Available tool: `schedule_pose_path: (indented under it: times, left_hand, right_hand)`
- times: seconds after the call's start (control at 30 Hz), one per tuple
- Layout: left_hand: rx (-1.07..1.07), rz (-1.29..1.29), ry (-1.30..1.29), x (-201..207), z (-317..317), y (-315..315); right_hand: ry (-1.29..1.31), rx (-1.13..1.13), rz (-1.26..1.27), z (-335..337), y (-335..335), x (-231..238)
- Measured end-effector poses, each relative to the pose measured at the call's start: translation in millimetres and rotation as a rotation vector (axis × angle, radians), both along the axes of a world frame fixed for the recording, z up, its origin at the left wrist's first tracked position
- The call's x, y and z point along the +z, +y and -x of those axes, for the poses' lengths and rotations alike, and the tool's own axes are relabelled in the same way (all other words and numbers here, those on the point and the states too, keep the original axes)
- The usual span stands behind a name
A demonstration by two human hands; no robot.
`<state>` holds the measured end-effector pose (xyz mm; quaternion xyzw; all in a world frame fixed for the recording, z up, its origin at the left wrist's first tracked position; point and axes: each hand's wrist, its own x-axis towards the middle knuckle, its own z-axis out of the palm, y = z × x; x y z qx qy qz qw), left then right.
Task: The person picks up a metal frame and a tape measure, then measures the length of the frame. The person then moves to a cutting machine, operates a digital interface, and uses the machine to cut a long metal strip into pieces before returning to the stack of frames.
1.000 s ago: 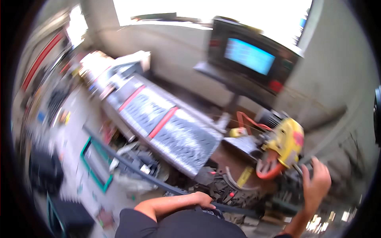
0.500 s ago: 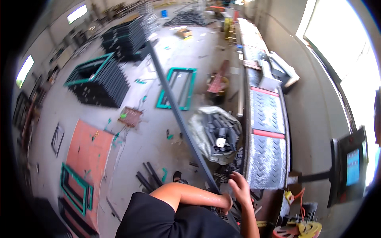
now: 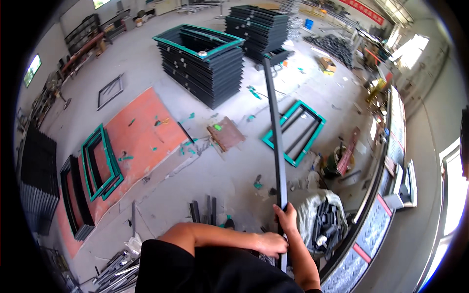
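A long dark grey metal profile (image 3: 274,117) stretches away from my body, its far end raised in front of the stacked frames. My left hand (image 3: 272,244) is closed around its near part, close to my waist. Just beyond, my right hand (image 3: 287,218) grips the same profile from the right side, thumb across the top. Behind the profile, a green-edged rectangular frame (image 3: 312,132) lies on the floor. To the right of my right hand stands a white woven sack (image 3: 307,210) holding short dark offcuts (image 3: 328,222).
Tall stacks of dark frames (image 3: 202,73) stand ahead. On the left, green frames (image 3: 100,163) rest on an orange-red sheet (image 3: 146,119). A long bench (image 3: 361,239) with patterned padding runs along the right. Short dark bars (image 3: 210,210) and metal strips (image 3: 117,271) lie near my feet.
My view has swung to the left. The right hand, earlier with fingers apart beside the profile, is now closed on it. The left hand still holds the profile.
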<state>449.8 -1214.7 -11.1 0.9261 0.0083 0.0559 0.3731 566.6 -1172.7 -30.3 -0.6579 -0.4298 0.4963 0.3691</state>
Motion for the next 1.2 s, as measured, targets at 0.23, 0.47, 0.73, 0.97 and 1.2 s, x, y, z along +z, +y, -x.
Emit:
schedule_pose_path:
  times: [0.23, 0.47, 0.73, 0.97, 1.2]
  left_hand:
    - [1.136, 0.373, -0.031, 18, 145, 182]
    - [1.242, 1.067, -0.515, -60, 183, 311]
    - [1.462, 1.371, -0.988, -2, 274, 424]
    - [1.731, 1.337, -1.272, -32, 386, 497]
    - [1.794, 1.062, -1.761, -55, 604, 575]
  right_hand:
    - [-0.125, 0.108, -0.058, 48, 143, 21]
    - [0.040, 0.452, 0.057, 126, 271, 21]
    - [0.429, 0.789, 0.416, 221, 438, 41]
    - [-0.013, 1.029, -0.111, 336, 551, 21]
    - [-0.384, 0.920, -0.504, 473, 688, 24]
